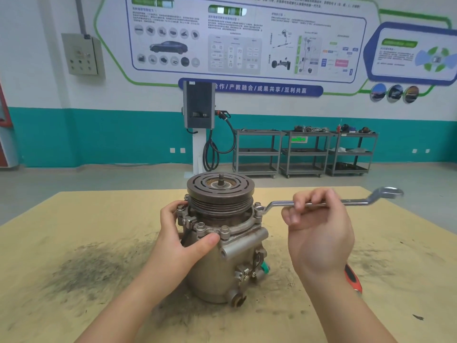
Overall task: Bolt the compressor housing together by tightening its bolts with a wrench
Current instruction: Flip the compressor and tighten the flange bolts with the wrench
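Tightening the right-side flange bolt: wrench seated, housing braced.

Compressor housing stands upright mid-table, pulley on top. Left hand wraps the flange, thumb pressed on the front edge beside a bolt. Right hand has fingers curled round the shank of the wrench, whose ring end sits on the right flange bolt. My read: keep the ring square and fully down on the head, pull in a flat arc, hold the body hard against rotation, and grip further out for torque; slipping off is the main risk. Table is tan board, smeared with dark grime. A red-handled tool lies by the right wrist. Behind: teal-banded wall, poster panels, charger post, three grey shelf carts.
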`<state>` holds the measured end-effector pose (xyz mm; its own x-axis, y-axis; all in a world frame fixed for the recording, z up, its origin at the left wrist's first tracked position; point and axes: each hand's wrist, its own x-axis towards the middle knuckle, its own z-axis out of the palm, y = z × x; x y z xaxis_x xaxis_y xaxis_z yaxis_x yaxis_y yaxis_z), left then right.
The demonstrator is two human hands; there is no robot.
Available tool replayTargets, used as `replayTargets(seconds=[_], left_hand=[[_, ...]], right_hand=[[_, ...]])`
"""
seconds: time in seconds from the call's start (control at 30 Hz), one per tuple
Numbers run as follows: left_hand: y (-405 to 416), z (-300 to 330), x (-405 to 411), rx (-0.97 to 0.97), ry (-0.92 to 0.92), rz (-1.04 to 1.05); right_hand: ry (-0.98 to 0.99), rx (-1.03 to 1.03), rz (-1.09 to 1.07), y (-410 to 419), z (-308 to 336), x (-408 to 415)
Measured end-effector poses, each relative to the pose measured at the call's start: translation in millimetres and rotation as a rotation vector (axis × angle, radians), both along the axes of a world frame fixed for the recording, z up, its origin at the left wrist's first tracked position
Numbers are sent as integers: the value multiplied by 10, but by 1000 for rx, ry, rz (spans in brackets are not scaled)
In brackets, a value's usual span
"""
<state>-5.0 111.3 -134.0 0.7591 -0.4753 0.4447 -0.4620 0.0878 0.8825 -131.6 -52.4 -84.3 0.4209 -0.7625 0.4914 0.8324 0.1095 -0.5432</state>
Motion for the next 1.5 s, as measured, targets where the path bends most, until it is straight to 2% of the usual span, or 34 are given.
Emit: replayTargets(seconds=[0.1,0.33,0.4,0.47,0.53,0.67,0.77,0.9,0.97,1.03,1.13,1.23,1.37,1.5], left_hand=[[0,13,-10,4,-9,4],[8,25,-32,14,-14,1],[7,37,-38,20,-21,2],[5,40,-38,19,-25,3],[7,37,-34,10,-22,-2],[8,18,-11,9,-27,-2],[-9,6,3,-8,-35,-2],[-22,-23,27,-21,-51,5],[-23,-26,29,-22,-57,8],[-17,-20,23,-23,-46,3],[-5,-1,1,-14,-38,2],[-6,14,-17,-7,-32,2],[-7,17,-8,2,-32,5],[2,16,-6,10,-27,7]], right_hand=[[27,134,120,-88,-15,44],[93,218,292,-248,4,81],[116,245,293,-252,-1,93],[112,226,188,-204,-25,105],[94,123,-28,-94,-84,112],[-1,-230,-428,199,-224,132],[-55,-523,-524,324,-316,159],[71,-978,-647,451,-446,202],[94,-1040,-677,458,-423,190],[0,-893,-589,430,-324,132],[-126,-407,-375,279,-112,5],[-60,-61,-112,68,4,-25],[36,198,142,-88,2,50],[77,283,318,-218,-4,76]])
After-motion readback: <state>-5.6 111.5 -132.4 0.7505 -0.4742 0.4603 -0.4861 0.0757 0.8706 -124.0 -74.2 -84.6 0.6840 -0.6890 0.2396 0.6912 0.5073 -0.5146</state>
